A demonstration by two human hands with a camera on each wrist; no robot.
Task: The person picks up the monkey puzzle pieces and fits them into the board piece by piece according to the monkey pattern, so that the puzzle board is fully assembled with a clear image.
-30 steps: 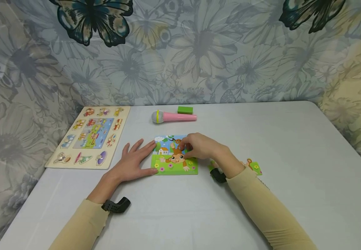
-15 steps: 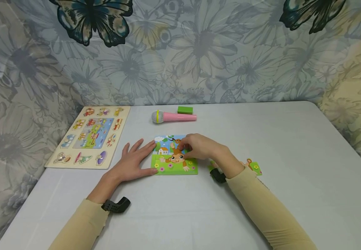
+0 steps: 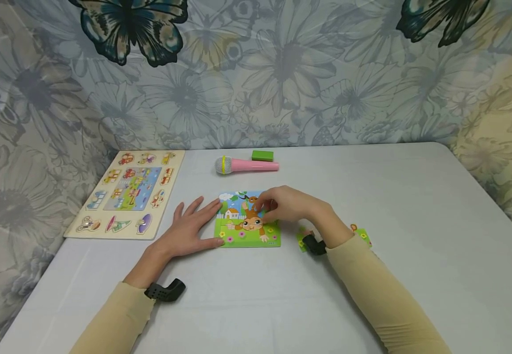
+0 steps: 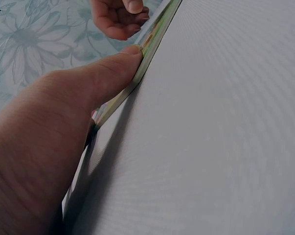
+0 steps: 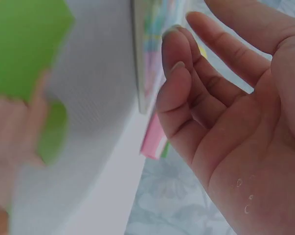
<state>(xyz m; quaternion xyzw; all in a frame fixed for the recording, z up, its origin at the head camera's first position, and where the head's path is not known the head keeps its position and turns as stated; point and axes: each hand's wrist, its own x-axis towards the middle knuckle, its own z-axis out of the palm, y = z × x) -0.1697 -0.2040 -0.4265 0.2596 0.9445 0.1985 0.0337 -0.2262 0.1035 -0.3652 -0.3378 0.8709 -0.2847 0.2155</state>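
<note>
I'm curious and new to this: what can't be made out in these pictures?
Head view: upper right of puzzle, hidden by right grip.
Head view: loose pieces, partly hidden by right arm.
Head view: butterflies, cut by top edge.
Right wrist view: green shape, blurred, cut by left edge.

Pink microphone [image 3: 253, 165] and cream board [image 3: 105, 234] before a flowered backdrop [image 3: 288, 73]

The microphone lies on the far part of the white table [image 3: 415, 196], its silver head and yellow ring to the left, with a green block [image 3: 262, 156] just behind its handle; the board, flat at the table's left, bears small coloured figures [image 3: 143, 223] around a central picture [image 3: 149, 184]; above, one dark butterfly [image 3: 151, 34] and, farther right, a second butterfly [image 3: 455, 22] are cut off at the top
</note>
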